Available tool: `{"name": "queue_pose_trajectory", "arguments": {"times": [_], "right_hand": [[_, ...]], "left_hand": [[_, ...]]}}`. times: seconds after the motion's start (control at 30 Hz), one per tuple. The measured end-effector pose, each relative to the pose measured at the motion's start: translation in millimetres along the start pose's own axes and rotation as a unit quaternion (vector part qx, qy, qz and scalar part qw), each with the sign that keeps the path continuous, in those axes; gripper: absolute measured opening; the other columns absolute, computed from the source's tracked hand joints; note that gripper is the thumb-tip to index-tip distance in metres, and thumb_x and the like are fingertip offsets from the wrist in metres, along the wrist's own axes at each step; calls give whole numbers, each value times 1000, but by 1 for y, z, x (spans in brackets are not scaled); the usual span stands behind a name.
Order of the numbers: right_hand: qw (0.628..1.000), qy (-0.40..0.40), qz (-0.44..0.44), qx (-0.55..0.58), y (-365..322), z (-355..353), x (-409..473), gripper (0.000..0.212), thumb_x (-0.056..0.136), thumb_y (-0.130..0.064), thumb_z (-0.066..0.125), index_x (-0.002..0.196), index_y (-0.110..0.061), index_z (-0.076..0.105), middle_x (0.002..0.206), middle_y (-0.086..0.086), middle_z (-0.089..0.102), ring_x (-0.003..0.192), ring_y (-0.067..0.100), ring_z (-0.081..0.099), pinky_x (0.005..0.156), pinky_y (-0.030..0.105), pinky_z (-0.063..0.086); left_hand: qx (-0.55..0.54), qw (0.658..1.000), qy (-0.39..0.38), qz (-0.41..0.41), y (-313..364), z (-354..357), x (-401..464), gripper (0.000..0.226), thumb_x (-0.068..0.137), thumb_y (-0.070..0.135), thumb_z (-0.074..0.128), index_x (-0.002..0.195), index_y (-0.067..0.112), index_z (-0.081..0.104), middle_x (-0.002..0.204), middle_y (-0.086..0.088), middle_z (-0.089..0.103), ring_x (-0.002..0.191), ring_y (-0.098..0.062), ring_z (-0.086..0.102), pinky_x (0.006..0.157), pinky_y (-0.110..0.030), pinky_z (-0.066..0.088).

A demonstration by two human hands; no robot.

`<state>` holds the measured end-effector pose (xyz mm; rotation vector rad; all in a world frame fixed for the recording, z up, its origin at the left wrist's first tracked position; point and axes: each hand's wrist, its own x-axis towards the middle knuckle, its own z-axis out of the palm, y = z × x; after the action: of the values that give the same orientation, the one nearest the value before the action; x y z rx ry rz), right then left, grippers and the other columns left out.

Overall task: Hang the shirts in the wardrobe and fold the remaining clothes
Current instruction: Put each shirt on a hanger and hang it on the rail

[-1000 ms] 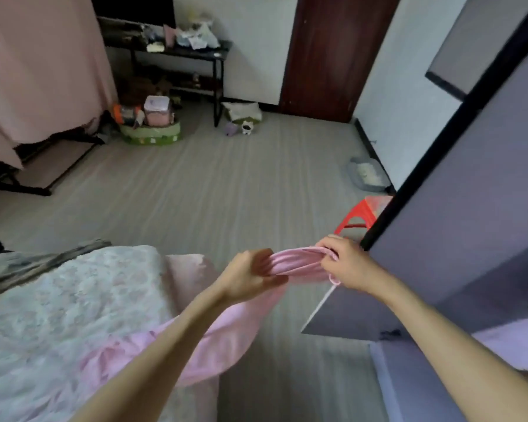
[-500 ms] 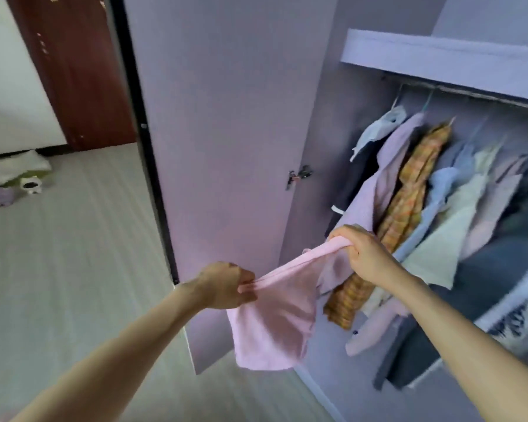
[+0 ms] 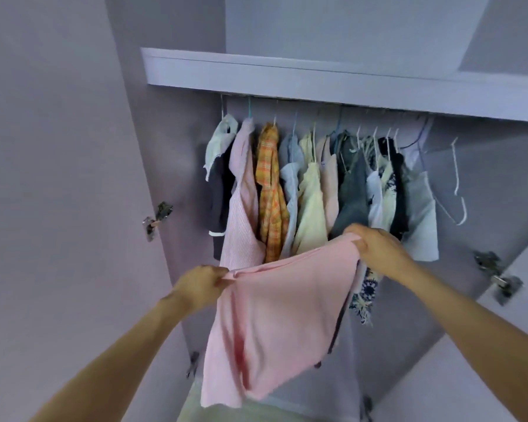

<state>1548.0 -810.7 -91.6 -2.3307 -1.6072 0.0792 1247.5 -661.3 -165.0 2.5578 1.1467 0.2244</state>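
A pink garment (image 3: 275,315) hangs spread between my two hands in front of the open lilac wardrobe (image 3: 287,77). My left hand (image 3: 200,284) pinches its top left edge. My right hand (image 3: 375,242) grips its top right edge, higher and closer to the hanging clothes. The cloth drops down to about knee level. Behind it, several shirts (image 3: 272,184) hang on hangers from the rail under the shelf. Two bare white hangers (image 3: 456,181) hang at the rail's right end.
The left wardrobe door (image 3: 58,178) stands open beside my left arm, with a metal hinge (image 3: 157,219) on it. The right door (image 3: 525,300) is open too, with hinges (image 3: 497,274). A shelf edge runs above the rail.
My view swung from the bed and floor round to face the wardrobe. Both hands kept hold of the pink garment, raised it and pulled it wider apart.
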Motion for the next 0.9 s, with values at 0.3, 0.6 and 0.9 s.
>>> {"name": "queue_pose_trajectory", "arguments": {"times": [0.3,0.6,0.9], "right_hand": [[976,81,195,-46,54,-34,-6,31,85,-5,51,111,-19,61,108,13,61,95,37,60,73,35,44],[757,3,59,651,30,-50,-11,36,88,14,37,78,-6,65,86,11,69,88,27,66,76,35,56],[777,-43,-1,628,35,-79,-23,17,85,2,42,91,1,58,77,8,61,68,20,60,63,30,52]], "left_hand": [[-373,914,-91,133,79,7,49,31,91,12,59,62,19,64,61,9,50,60,-5,43,62,-18,34],[-215,929,-247,173,134,13,84,40,89,25,61,128,23,52,122,7,54,112,-9,53,92,-19,43],[-363,846,-247,301,208,20,103,49,86,18,65,128,35,47,128,21,51,116,10,46,91,-4,37]]}}
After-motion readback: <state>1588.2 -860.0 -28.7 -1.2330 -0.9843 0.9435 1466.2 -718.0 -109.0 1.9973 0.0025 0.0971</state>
